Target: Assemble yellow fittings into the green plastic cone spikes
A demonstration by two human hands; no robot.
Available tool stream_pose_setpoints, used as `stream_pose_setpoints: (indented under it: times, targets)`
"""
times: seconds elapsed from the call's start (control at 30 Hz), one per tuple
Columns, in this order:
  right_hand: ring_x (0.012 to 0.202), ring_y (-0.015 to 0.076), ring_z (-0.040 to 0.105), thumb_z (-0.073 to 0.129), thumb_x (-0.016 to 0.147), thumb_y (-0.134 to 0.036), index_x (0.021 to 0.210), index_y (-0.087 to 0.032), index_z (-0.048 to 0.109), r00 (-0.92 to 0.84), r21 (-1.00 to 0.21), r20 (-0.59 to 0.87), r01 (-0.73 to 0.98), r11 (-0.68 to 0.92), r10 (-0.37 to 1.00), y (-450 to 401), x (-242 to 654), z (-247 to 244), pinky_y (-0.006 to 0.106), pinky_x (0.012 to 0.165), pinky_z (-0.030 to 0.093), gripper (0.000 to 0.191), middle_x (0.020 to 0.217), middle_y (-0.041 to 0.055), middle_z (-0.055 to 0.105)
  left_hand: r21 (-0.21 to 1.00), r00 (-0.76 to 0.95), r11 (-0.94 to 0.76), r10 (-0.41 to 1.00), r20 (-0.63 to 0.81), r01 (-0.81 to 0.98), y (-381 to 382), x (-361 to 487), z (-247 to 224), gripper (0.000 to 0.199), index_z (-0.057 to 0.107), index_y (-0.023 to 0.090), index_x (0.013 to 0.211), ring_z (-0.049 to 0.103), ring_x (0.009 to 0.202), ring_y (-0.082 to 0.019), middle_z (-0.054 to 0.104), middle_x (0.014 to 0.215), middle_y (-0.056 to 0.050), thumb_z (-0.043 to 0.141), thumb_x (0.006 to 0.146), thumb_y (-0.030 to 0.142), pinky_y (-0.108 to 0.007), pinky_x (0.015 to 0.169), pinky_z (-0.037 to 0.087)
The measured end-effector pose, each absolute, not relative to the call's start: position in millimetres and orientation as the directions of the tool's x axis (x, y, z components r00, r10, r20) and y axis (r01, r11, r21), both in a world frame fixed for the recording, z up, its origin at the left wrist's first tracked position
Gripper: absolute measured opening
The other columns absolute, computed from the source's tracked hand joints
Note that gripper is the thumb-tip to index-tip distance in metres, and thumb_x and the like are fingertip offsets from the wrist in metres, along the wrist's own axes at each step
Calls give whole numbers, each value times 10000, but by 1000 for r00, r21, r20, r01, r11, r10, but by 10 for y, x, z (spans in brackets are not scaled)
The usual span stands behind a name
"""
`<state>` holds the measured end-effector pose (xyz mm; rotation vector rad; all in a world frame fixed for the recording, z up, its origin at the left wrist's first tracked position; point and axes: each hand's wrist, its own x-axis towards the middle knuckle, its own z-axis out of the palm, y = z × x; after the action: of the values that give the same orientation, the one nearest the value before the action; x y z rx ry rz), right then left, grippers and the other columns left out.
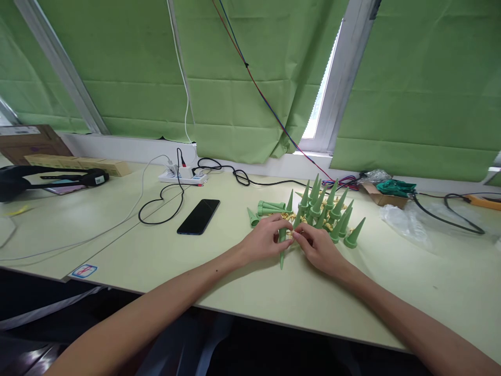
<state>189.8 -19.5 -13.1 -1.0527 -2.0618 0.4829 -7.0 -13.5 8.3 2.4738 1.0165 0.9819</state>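
Note:
My left hand [266, 237] is closed around a green cone [282, 256], whose pointed end sticks out toward the table's front edge. Fingertips of my right hand [318, 248] are pinched beside the cone's wide end, against my left fingers; what they hold is too small to make out. Right behind both hands, several green cones [315, 201] stand upright in a cluster, with small yellowish pieces [329, 225] scattered among them. A stack of green cones [270, 207] lies on its side at the left of the cluster, next to a tipped single cone [252, 217].
On the table [235, 292], a black phone [199, 216] lies left of my hands. Behind it are a power strip [183, 178] and cables. A small cardboard box [385, 197] and clear plastic bags [405, 222] sit at the right; a black headset-like object [19, 180] is far left.

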Motion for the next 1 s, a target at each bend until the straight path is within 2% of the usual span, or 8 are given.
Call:
stream_pose_setpoints:
  times: [0.43,0.73,1.0]
  targets:
    - [532,124,412,413,994,-312,695,-202,464,-376,-588,477,535,607,794,-171,1898,-159,270,547,295,323,589,-30,485,474,546,-716,698,464,512,-137,-70,95,164,677,183,1000,553,775,-159,598,900,-44,638,878,286,-261,628,437]
    - [529,117,343,412,988,-359,632,-202,381,-354,-639,447,516,571,821,-190,1864,-124,274,523,245,391,553,-35,396,463,551,-723,690,469,512,-138,-72,94,161,677,180,999,562,792,-164,607,909,-45,634,890,290,-273,670,446]
    - [535,117,319,420,983,-405,620,-199,390,-346,-689,401,497,528,848,-175,1878,-144,276,525,226,418,551,-37,367,484,547,-715,698,462,504,-134,-63,99,160,689,173,1002,551,780,-152,599,891,-32,651,870,256,-258,658,432]
